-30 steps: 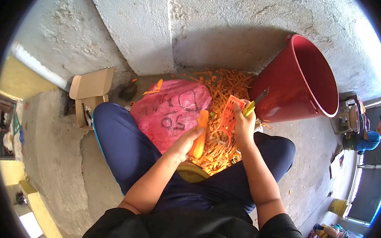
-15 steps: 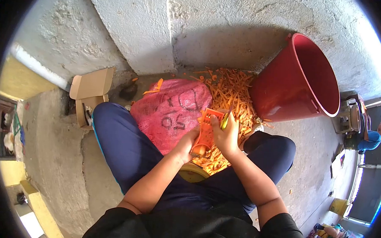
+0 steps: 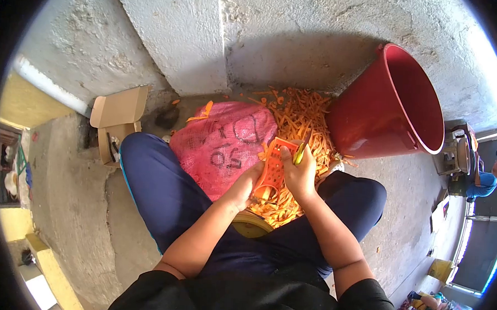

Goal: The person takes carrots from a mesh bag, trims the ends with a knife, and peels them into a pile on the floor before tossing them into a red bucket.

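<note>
Between my two hands is an orange perforated plastic tool [image 3: 277,166], tilted, with a round opening at its lower end. My left hand [image 3: 246,187] is closed on its left side. My right hand [image 3: 300,174] holds a yellow-green handled knife [image 3: 299,155], blade pointing up, while its thumb touches the orange tool's right side. Under and behind the hands lies a heap of orange peelings [image 3: 302,121]. A pink mesh sack [image 3: 221,143] with dark markings rests left of the heap. Part of a yellow container rim [image 3: 251,227] shows below my hands.
A large red bucket [image 3: 367,113] leans at the right by the wall. An open cardboard box [image 3: 117,116] stands at the left beyond my knee. At the far right are a person in blue [image 3: 484,183], a yellow bucket [image 3: 441,269] and another person [image 3: 433,307].
My right hand has moved slightly right with the knife. The orange tool has tilted and shifted a little to the right at its upper end.
</note>
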Tool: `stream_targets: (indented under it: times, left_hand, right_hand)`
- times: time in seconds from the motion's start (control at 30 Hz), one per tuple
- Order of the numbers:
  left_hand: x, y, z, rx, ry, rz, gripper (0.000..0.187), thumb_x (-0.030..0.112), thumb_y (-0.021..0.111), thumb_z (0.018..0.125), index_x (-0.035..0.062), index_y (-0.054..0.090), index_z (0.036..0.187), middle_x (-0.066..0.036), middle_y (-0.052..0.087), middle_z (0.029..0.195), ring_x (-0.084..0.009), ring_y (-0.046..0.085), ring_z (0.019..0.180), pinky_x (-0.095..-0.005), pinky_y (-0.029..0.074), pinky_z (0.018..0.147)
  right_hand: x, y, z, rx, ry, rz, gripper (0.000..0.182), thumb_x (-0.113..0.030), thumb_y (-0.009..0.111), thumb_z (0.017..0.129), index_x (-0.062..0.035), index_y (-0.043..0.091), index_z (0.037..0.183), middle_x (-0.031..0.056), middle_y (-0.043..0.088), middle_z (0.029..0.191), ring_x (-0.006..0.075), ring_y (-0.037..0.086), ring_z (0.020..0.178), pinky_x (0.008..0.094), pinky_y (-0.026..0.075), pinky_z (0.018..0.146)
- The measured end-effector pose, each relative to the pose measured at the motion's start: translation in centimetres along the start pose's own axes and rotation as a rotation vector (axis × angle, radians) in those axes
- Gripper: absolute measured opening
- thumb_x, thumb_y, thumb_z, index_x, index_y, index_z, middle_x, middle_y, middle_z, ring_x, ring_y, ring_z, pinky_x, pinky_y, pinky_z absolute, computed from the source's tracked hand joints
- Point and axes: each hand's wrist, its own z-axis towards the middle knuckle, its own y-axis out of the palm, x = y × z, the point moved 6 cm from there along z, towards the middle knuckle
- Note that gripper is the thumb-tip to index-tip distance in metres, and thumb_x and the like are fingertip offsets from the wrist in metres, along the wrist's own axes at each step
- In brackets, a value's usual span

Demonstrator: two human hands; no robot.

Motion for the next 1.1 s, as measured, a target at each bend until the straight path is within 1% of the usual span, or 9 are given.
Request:
stream_targets:
  times: [0.2,0.43,0.6,0.73,0.83,0.9,0.97,1.03,1.1]
  left_hand:
    - [-1.9,0.4,-1.6,-0.051,-0.116,0.123,0.034,0.036,0.031,0.090,0.0082,0.045,0.105,-0.004,0.055,0.078,-0.0126,0.054,0.063,-0.0248,0.046,0.055]
    - [-0.5,0.9,-1.7,-0.075,-0.052,0.248,0.037,0.039,0.041,0.086,0.0069,0.045,0.105,-0.004,0.054,0.077,-0.0110,0.054,0.063,-0.0229,0.045,0.056]
    - [-0.2,0.9,-2.1,-0.147,0.015,0.377,0.038,0.027,0.053,0.081,0.0042,0.042,0.110,-0.003,0.053,0.081,-0.0108,0.053,0.063,-0.0225,0.044,0.057]
    - [0.2,-0.5,-1.2,-0.054,0.069,0.453,0.045,0.017,0.059,0.076,0.0023,0.040,0.114,-0.003,0.052,0.087,-0.0108,0.052,0.075,-0.0234,0.042,0.067]
    - [1.1,-2.2,-0.7,0.146,0.158,0.521,0.046,0.018,0.060,0.075,0.0024,0.040,0.114,-0.003,0.052,0.087,-0.0109,0.052,0.076,-0.0236,0.042,0.067]
    - [1.6,-3.0,-0.3,0.174,0.207,0.494,0.040,0.022,0.059,0.077,0.0036,0.043,0.110,-0.002,0.052,0.084,-0.0101,0.053,0.068,-0.0233,0.043,0.062]
    - [2.9,-2.2,-0.9,0.191,0.204,0.460,0.036,0.024,0.057,0.079,0.0042,0.045,0.106,-0.001,0.052,0.080,-0.0094,0.052,0.065,-0.0228,0.043,0.061]
    - [2.7,-2.7,-0.6,0.178,0.197,0.553,0.031,0.027,0.055,0.081,0.0053,0.047,0.101,0.001,0.051,0.076,-0.0083,0.051,0.064,-0.0219,0.042,0.061]
    - [2.3,-2.7,-0.6,0.140,0.136,0.638,0.031,0.029,0.054,0.081,0.0054,0.047,0.101,0.001,0.051,0.075,-0.0084,0.051,0.062,-0.0221,0.042,0.061]
  right_hand:
    - [2.0,-4.5,4.4,0.245,0.074,-0.142,0.021,-0.018,0.057,0.080,0.0000,0.049,0.087,0.0133,0.055,0.072,0.0195,0.051,0.063,0.0310,0.042,0.061]
    - [3.2,-6.2,5.9,0.419,-0.042,-0.251,0.021,-0.019,0.056,0.080,-0.0002,0.049,0.086,0.0112,0.055,0.072,0.0186,0.050,0.063,0.0309,0.042,0.062]
    - [5.4,-11.1,7.9,0.568,0.109,-0.164,0.020,-0.020,0.055,0.081,-0.0009,0.050,0.086,0.0076,0.052,0.068,0.0153,0.048,0.061,0.0282,0.041,0.058]
    - [3.3,-7.7,6.3,0.317,0.019,-0.210,0.020,-0.021,0.055,0.081,-0.0024,0.050,0.089,0.0091,0.054,0.071,0.0140,0.048,0.063,0.0281,0.041,0.059]
    - [4.2,-4.7,5.3,-0.162,0.052,-0.231,0.019,-0.015,0.057,0.078,-0.0026,0.050,0.090,0.0126,0.056,0.071,0.0182,0.053,0.062,0.0303,0.043,0.060]
    - [3.8,-2.8,3.9,-0.378,0.058,-0.406,0.015,-0.011,0.054,0.080,-0.0023,0.051,0.092,0.0061,0.058,0.072,0.0108,0.053,0.064,0.0259,0.042,0.058]
    - [4.2,-1.0,2.2,-0.587,0.040,-0.528,0.027,-0.023,0.056,0.079,-0.0045,0.052,0.098,0.0129,0.059,0.072,0.0231,0.059,0.065,0.0327,0.044,0.060]
    - [3.9,0.3,1.1,-0.853,0.027,-0.551,0.028,-0.018,0.054,0.075,-0.0081,0.053,0.101,0.0169,0.059,0.077,0.0299,0.058,0.072,0.0375,0.043,0.064]
    - [3.6,0.8,0.6,-0.865,0.003,-0.472,0.030,-0.022,0.056,0.076,-0.0087,0.054,0.103,0.0170,0.058,0.075,0.0307,0.057,0.071,0.0373,0.043,0.063]
